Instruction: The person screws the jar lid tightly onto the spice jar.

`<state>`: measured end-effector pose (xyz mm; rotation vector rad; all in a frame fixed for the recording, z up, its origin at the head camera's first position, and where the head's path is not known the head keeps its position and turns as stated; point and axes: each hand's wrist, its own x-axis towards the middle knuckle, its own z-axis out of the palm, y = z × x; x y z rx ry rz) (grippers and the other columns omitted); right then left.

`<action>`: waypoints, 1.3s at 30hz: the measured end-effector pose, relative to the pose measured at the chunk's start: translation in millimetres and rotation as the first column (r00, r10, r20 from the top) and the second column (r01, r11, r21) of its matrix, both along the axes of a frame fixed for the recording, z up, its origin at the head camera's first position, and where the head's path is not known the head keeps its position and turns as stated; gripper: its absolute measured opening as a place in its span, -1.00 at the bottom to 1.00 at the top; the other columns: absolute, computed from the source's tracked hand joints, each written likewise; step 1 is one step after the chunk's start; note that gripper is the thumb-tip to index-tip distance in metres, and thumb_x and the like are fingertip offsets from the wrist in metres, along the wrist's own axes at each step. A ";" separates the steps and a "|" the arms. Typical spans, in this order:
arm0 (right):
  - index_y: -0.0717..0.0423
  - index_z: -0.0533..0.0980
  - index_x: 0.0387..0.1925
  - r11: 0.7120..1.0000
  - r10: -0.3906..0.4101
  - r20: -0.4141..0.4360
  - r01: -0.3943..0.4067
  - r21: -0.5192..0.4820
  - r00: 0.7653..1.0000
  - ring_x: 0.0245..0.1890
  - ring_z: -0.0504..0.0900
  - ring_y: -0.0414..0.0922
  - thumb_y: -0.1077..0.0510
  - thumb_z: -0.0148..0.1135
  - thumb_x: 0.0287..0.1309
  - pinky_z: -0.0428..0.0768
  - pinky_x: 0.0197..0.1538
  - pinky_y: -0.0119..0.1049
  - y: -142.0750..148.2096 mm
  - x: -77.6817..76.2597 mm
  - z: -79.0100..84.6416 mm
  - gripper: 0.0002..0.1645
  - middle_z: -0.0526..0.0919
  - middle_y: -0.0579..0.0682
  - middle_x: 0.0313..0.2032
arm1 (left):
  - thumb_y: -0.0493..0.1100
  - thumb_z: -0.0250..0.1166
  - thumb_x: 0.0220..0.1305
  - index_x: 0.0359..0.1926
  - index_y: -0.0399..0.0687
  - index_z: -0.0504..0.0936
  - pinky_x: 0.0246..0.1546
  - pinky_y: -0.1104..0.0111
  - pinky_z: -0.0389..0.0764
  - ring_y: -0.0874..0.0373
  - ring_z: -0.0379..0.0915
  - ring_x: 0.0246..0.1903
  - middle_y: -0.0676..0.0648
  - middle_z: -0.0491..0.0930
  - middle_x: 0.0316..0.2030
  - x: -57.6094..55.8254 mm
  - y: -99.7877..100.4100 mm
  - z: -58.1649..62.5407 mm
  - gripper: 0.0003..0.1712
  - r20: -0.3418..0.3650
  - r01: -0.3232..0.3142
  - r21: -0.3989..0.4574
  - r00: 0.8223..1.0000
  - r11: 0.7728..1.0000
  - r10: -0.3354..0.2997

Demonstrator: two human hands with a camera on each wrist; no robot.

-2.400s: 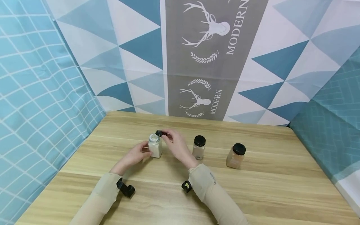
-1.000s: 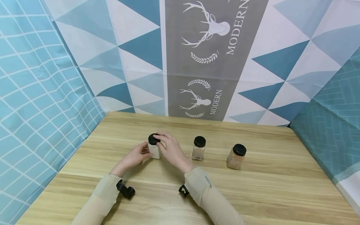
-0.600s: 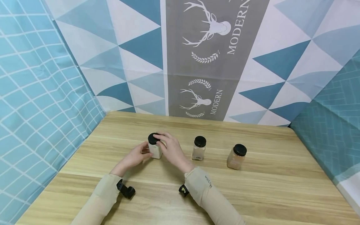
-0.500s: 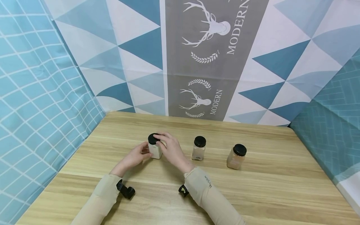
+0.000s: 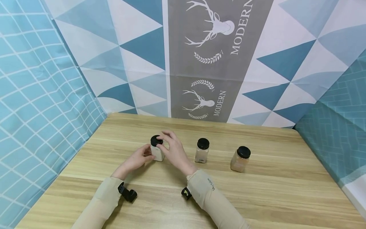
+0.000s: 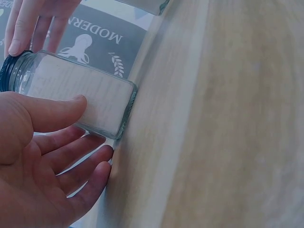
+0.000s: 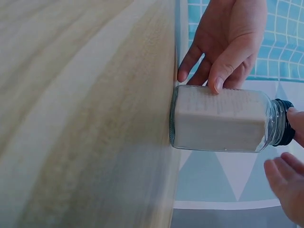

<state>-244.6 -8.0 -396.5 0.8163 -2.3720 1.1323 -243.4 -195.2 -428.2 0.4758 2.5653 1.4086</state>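
A square glass jar (image 5: 158, 155) of white powder stands upright on the table, its black lid (image 5: 155, 141) seated on the mouth. My left hand (image 5: 138, 159) holds the jar's lower body from the left, thumb on one face and fingers on another, as the left wrist view of the jar (image 6: 78, 92) shows. From the right, my right hand (image 5: 175, 152) has thumb and forefinger at the lid's rim. In the right wrist view the thumb touches the lid (image 7: 286, 124), while the other fingers (image 7: 285, 183) sit apart from it.
Two more glass jars with black lids stand to the right: one with pale contents (image 5: 202, 152) and one with orange-pink contents (image 5: 239, 162). All rest on a wooden table (image 5: 271, 197). Patterned cloth (image 5: 143, 63) hangs behind and along both sides.
The lid, held beside the uncovered jar in my right hand at first, is now on the jar's mouth. Lately the right fingers have shifted slightly on it. The left hand stayed put.
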 end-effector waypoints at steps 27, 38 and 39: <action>0.01 0.58 -0.13 1.000 0.018 -0.013 -0.018 0.014 1.000 0.08 0.44 -0.08 0.26 0.16 0.12 0.39 0.15 -0.20 1.6 2.9 -1.5 -0.74 0.52 0.03 0.06 | -0.25 0.13 0.25 0.20 -0.32 0.25 0.04 0.05 0.41 -0.18 0.37 0.06 -0.32 0.41 0.07 -0.5 -0.3 -0.4 -0.47 -0.004 -0.009 -0.016 1.000 1.000 0.009; 0.03 0.53 -0.05 0.999 0.019 -0.022 -0.020 -0.032 1.000 0.02 0.46 -0.15 0.22 0.17 0.14 0.44 0.09 -0.29 2.5 2.2 -3.0 -0.70 0.49 0.01 -0.03 | -0.22 0.13 0.26 0.21 -0.30 0.24 0.04 0.03 0.40 -0.20 0.35 0.08 -0.33 0.39 0.09 -0.3 -0.9 0.6 -0.47 -0.001 0.001 -0.007 1.000 1.000 -0.001; 0.03 0.53 -0.05 0.999 0.017 -0.022 -0.018 -0.034 1.000 0.01 0.46 -0.15 0.22 0.17 0.14 0.45 0.08 -0.29 2.8 2.0 -2.9 -0.70 0.49 0.00 -0.04 | -0.22 0.14 0.26 0.21 -0.29 0.24 0.05 0.02 0.40 -0.20 0.35 0.08 -0.33 0.39 0.09 -0.3 -1.0 0.8 -0.46 0.001 0.001 -0.008 1.000 1.000 -0.001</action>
